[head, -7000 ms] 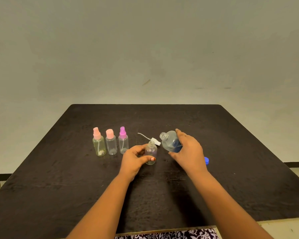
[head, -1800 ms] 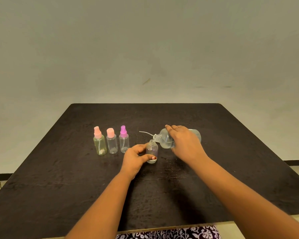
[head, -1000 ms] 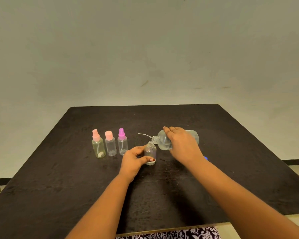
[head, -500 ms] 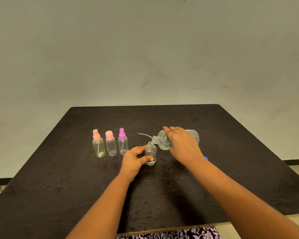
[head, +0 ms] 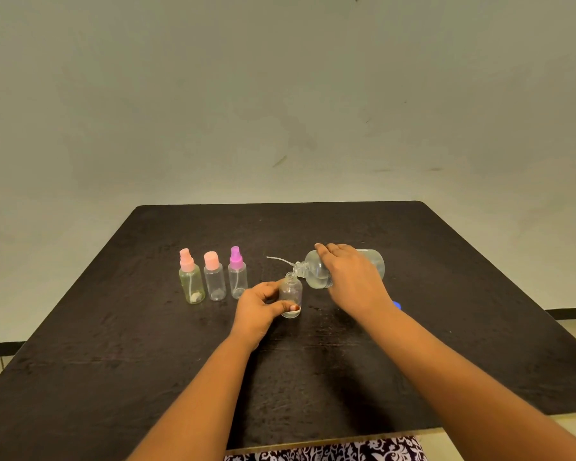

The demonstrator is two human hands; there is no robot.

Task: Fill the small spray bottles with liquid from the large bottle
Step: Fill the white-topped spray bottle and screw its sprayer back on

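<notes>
Dark surface point(head: 113, 344): open small bottle point(head: 290, 296) is pinched upright by left hand point(head: 258, 311); large bottle point(head: 316, 272), gripped mid-body by right hand point(head: 353, 281), is tipped; likely light, slippery.

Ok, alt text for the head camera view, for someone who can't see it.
A right-hand grip tips a large clear bottle, its mouth over a small open bottle that the left-hand grip holds upright on a black table. Three capped spray bottles stand to its left.

Black table point(head: 113, 377); pink cap point(head: 186, 259), magenta cap point(head: 235, 258); blue lid point(head: 397, 305); black-white floral cloth point(head: 330, 452).
</notes>
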